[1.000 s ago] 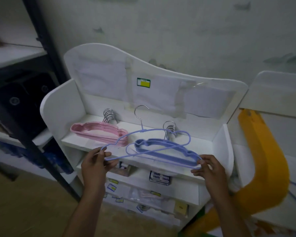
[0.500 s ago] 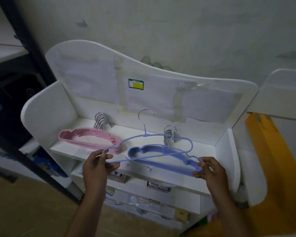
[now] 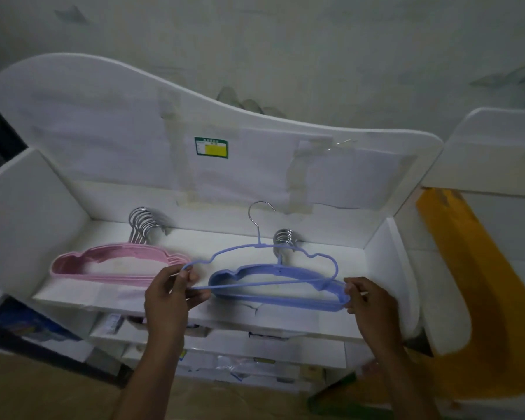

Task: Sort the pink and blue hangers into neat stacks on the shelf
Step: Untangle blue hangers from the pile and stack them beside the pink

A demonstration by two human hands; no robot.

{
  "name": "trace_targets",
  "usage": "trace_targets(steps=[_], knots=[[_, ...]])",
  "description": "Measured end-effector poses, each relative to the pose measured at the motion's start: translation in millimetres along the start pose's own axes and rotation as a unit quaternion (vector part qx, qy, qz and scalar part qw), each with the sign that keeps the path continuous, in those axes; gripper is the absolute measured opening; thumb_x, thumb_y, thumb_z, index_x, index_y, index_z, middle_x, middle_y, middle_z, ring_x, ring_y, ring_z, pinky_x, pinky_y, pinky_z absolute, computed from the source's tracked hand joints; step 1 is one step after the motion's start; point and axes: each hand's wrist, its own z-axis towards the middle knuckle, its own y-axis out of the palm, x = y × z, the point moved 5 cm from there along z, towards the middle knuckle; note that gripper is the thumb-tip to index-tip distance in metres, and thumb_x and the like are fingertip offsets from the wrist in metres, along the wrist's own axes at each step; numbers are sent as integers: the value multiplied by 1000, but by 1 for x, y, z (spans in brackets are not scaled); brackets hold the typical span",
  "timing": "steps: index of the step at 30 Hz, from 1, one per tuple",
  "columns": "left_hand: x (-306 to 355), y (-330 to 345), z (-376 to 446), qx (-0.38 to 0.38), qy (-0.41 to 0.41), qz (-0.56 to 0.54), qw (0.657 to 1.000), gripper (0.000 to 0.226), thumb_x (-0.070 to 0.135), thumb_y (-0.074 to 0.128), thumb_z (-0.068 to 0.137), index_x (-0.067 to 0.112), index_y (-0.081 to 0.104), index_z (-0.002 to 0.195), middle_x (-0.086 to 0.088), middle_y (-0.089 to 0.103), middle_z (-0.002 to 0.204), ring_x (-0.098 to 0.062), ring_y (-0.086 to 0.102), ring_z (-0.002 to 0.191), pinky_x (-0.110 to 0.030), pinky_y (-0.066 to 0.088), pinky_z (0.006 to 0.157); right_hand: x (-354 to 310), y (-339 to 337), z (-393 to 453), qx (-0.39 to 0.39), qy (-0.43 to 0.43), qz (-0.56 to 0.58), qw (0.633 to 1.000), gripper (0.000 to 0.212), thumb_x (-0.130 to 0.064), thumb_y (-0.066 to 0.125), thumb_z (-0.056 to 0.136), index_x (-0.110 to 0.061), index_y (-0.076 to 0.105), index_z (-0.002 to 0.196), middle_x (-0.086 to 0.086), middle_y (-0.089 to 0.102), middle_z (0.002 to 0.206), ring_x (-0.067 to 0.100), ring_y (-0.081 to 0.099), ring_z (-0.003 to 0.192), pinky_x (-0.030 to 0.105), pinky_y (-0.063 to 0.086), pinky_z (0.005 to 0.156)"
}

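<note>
Lowered toward the blue stack (image 3: 273,286), both hands (image 3: 172,294) (image 3: 369,304) pinch the blue hanger (image 3: 264,247); label (image 3: 211,147) unreadable.

Dim, flat indoor light, bluish cast; soft shadows under shelf (image 3: 194,301); wide-angle bowing at edges; motion blur at left and right margins

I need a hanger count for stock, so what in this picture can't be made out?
- Head view: the blue hanger stack and pink hanger stack lie edge-on and overlapping, so neither can be counted.
- The green and yellow label has print too small to read.
- The boxes on the lower shelves are hidden by the top shelf and both forearms.
- The yellow object is blurred and cut off at the right.
</note>
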Motion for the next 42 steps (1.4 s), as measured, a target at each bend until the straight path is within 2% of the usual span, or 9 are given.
trace_targets(steps=[8,14,20,25,27,30,34,40,42], knots=[[-12,7,17,-47,-21,15,999,16,5,50,100,-4,62,105,-23,63,90,-23,66,54,-33,61,58,-14,-4,-8,40,-22,-106,993,25,-21,48,100,-14,70,109,1,72,94,12,59,76,14,40,62],[-14,22,22,-71,-38,9,997,16,3,49,100,-5,60,107,-20,64,88,-23,66,50,-31,61,55,0,-3,-1,24,13,-36,999,20,-25,48,101,-23,67,106,0,72,96,17,67,85,39,58,77],[-26,36,20,-102,-63,20,993,14,3,51,99,-5,61,100,-22,65,88,-30,68,59,-31,60,54,-12,-12,5,21,7,-30,999,14,-20,53,99,-22,64,105,-4,67,95,14,62,86,11,39,66],[-41,44,24,-141,-88,73,983,15,-3,49,98,-7,59,89,-26,62,92,-38,64,62,-29,57,49,-19,-11,11,7,13,-4,1000,12,-19,58,95,-21,65,105,-3,69,95,16,65,88,21,44,69],[-42,42,28,-160,-83,117,977,12,-6,50,96,-7,60,89,-26,63,92,-38,66,57,-30,57,48,-20,-9,13,1,10,-10,1000,12,-19,60,95,-21,64,105,-3,69,95,14,64,88,15,42,68],[-36,35,36,-165,-7,259,952,14,-2,58,92,8,65,85,-14,67,87,-30,69,54,-42,60,55,-18,-6,13,-12,12,-21,1000,12,-16,63,93,-21,65,104,-4,69,94,13,64,88,10,41,67],[-24,31,41,-135,164,462,861,7,16,69,86,22,69,91,1,67,91,-16,64,74,-35,54,69,-14,0,14,-44,15,-29,999,16,-11,65,90,-20,67,103,-3,70,97,14,66,92,16,45,70],[-34,43,44,-196,160,478,841,29,18,75,83,17,70,111,-2,68,103,-22,65,94,-33,52,81,-14,12,13,-100,8,-107,989,24,-9,68,88,-13,65,112,1,68,103,11,62,91,9,42,71],[-39,46,45,-204,168,510,819,32,9,72,79,17,71,111,-6,72,100,-26,67,92,-32,52,80,-13,13,12,-89,-2,-128,988,26,-6,65,89,-11,65,115,5,69,109,14,62,94,17,43,78]])
